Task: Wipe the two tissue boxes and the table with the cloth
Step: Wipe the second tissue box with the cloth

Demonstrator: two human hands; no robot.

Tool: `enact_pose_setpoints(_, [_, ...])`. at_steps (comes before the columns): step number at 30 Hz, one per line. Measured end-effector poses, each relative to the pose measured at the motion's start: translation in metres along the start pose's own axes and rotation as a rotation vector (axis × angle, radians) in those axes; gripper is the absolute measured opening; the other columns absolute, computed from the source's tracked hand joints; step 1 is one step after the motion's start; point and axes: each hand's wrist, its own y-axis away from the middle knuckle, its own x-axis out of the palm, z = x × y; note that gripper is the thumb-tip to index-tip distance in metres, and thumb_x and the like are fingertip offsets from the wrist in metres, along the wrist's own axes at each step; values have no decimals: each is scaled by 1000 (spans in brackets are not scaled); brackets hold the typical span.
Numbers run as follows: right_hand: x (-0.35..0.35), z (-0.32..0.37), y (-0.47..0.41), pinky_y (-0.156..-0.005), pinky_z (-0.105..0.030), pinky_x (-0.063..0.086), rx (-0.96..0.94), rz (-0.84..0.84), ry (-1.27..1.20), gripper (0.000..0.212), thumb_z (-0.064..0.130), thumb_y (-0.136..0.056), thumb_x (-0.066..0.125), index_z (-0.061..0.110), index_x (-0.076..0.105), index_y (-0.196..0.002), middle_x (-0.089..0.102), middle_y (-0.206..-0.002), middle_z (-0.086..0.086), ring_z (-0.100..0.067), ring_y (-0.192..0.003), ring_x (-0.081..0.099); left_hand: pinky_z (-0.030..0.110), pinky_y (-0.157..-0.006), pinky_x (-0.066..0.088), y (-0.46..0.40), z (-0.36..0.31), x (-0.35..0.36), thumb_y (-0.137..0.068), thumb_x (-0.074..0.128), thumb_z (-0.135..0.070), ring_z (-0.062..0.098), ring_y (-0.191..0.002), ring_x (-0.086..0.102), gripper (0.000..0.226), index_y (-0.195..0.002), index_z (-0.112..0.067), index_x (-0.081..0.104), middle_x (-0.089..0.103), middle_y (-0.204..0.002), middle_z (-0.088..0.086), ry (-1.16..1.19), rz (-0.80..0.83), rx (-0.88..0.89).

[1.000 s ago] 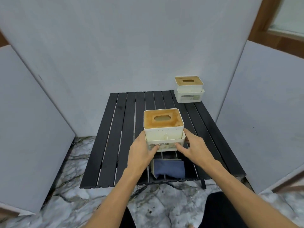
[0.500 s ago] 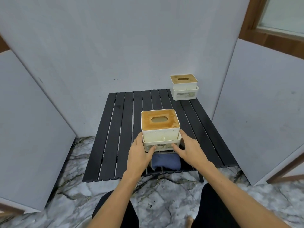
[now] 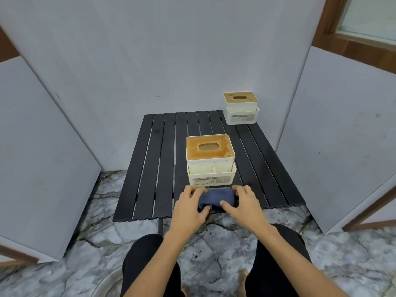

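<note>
Both hands – left hand [image 3: 188, 207] and right hand [image 3: 246, 203] – grip the folded blue cloth [image 3: 216, 197] at the table's [image 3: 147, 168] near edge. Near tissue box [image 3: 211, 160], stained orange lid, sits just behind it; the far tissue box [image 3: 241, 108] is on the back right corner.

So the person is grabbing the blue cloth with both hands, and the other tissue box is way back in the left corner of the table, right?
Not quite. The head view shows both hands, left hand and right hand, gripping the blue cloth, but the other tissue box sits at the far right corner of the table, not the left.
</note>
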Motion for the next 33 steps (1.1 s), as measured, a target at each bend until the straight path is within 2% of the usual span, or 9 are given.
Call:
enact_pose_setpoints(3, [0, 2, 8, -89, -39, 46, -134, -96, 183, 75, 58, -81, 59, 18, 40, -140, 42, -125, -3, -24, -116, 44, 21, -69, 32, -1, 3, 1, -92, 64, -22, 12, -78, 45, 30, -122, -21, 62, 48, -124, -4, -1, -22, -2])
enact_pose_setpoints(6, [4, 4, 11, -80, -37, 45, -299, -161, 375, 64, 59, -74, 54, 21, 55, -126, 50, -122, -1, -25, -109, 49, 18, -73, 33, 0, 3, 0, -92, 63, -13, 14, -87, 53, 26, -117, -15, 67, 54, -118, -3, 43, -64, 14])
enact_pose_setpoints(9, [10, 5, 13, -79, -36, 43, -392, -175, 377, 48, 50, -75, 58, 24, 61, -115, 56, -115, 4, -21, -105, 54, 23, -81, 44, 1, 0, 0, -88, 64, -12, 14, -93, 54, 22, -109, -18, 69, 57, -107, -8, 117, -128, 64])
enact_pose_setpoints(11, [11, 6, 14, -79, -34, 41, -434, -176, 357, 38, 44, -79, 58, 25, 62, -113, 57, -110, 7, -18, -100, 57, 13, -83, 38, 3, -3, -2, -89, 63, -14, 12, -95, 49, 22, -108, -23, 67, 55, -105, -14, 134, -152, 104])
enact_pose_setpoints(14, [4, 11, 17, -79, -34, 42, -443, -162, 275, 35, 39, -83, 48, 24, 63, -111, 59, -108, 7, -16, -97, 57, 16, -87, 36, 4, -10, -13, -88, 56, -24, 11, -101, 45, 20, -105, -32, 63, 56, -107, -22, 106, -189, 161])
enact_pose_setpoints(17, [-13, 22, 18, -76, -30, 39, -401, -71, 63, 32, 32, -87, 45, 20, 64, -110, 58, -101, 7, -13, -89, 54, 24, -89, 42, 6, -14, -29, -91, 57, -22, 8, -98, 53, 18, -102, -36, 59, 60, -101, -19, 243, -114, 171])
enact_pose_setpoints(21, [-41, 30, 18, -68, -28, 45, -316, 166, -218, 16, 18, -92, 57, 21, 67, -104, 65, -89, 5, -12, -78, 58, 45, -77, 58, 10, -13, -48, -97, 60, -16, 23, -86, 68, 21, -109, -33, 60, 68, -94, 0, 549, 58, 13])
enact_pose_setpoints(27, [-57, 28, 19, -82, -33, 54, -265, 289, -200, 25, 26, -81, 76, 25, 68, -105, 70, -96, 11, -7, -88, 65, 35, -80, 55, 17, -12, -64, -92, 65, -2, 22, -95, 72, 32, -110, -28, 65, 73, -104, 1, 768, 227, -103])
enact_pose_setpoints(33, [-71, 34, 20, -87, -35, 56, -216, 392, -270, 30, 28, -78, 80, 26, 69, -105, 71, -97, 11, -5, -89, 67, 29, -72, 54, 7, -19, -70, -95, 70, -28, 10, -83, 71, 13, -106, -23, 73, 77, -98, 0, 759, 222, -159])
